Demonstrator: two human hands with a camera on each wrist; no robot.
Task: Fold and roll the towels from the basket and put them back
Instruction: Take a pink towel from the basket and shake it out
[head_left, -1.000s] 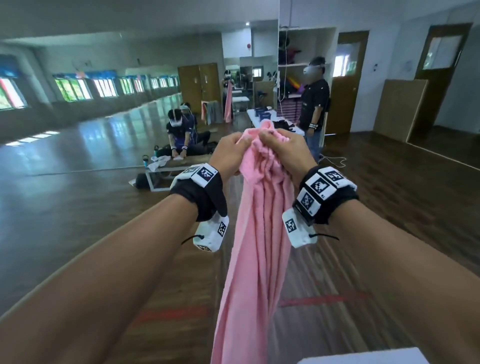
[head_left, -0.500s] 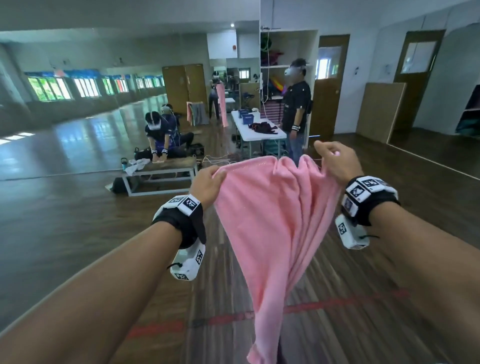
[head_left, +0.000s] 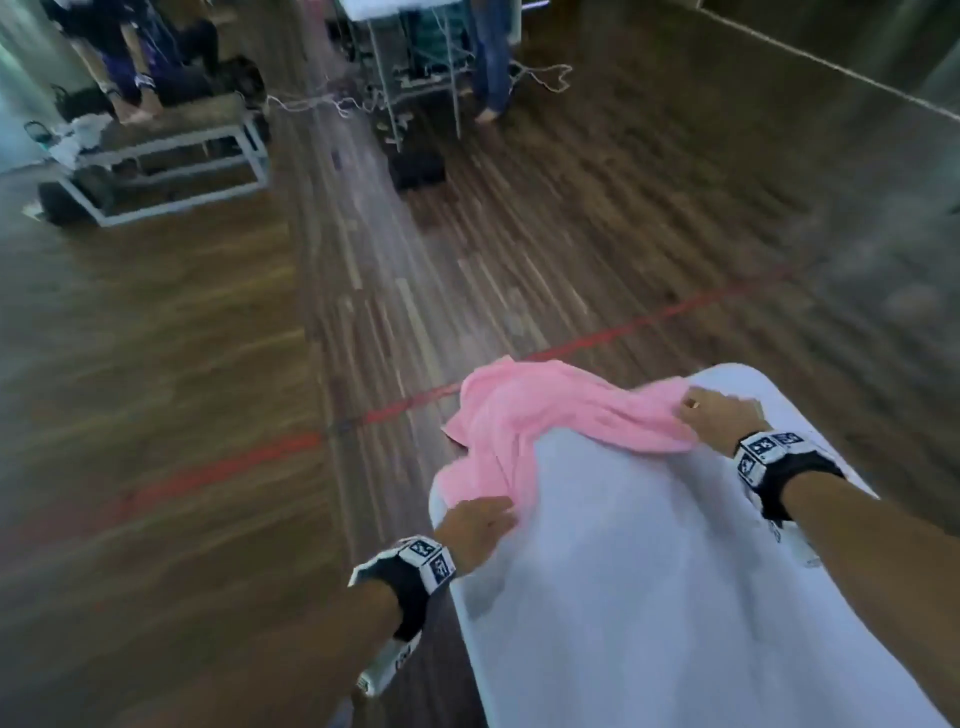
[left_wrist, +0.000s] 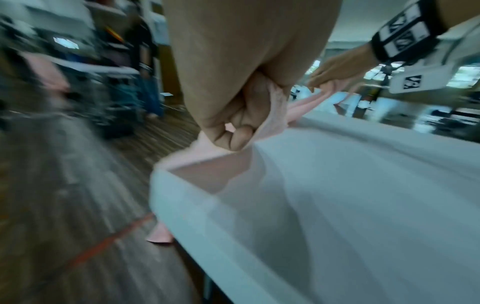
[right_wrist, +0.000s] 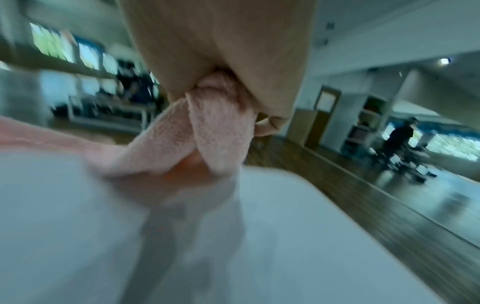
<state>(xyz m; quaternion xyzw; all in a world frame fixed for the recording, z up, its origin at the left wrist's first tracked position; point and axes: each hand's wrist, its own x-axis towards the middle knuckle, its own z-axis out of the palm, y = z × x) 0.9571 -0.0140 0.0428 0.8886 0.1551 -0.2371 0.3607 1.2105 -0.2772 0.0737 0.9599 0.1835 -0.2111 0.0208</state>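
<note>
A pink towel (head_left: 550, 415) lies rumpled across the far end of a white table (head_left: 649, 571), with part of it hanging over the far left edge. My left hand (head_left: 480, 522) grips the towel's near left corner at the table's left edge; the left wrist view shows the fingers (left_wrist: 239, 123) curled round pink cloth (left_wrist: 278, 115). My right hand (head_left: 717, 415) pinches the towel's right corner near the table's far right side, and the right wrist view shows a bunched fold of the towel (right_wrist: 207, 131) held in it. No basket is in view.
Wooden floor with a red tape line (head_left: 218, 467) surrounds the table. Far off stand a low bench (head_left: 171, 150) with a person kneeling at it, a metal-legged table (head_left: 415, 78), a dark box (head_left: 418, 169), a standing person's legs (head_left: 491, 57) and loose cables (head_left: 332, 104).
The hands were spreading the towel in the air at chest height; now they have come down and apart, and the towel lies on the white table. The view has tilted downward.
</note>
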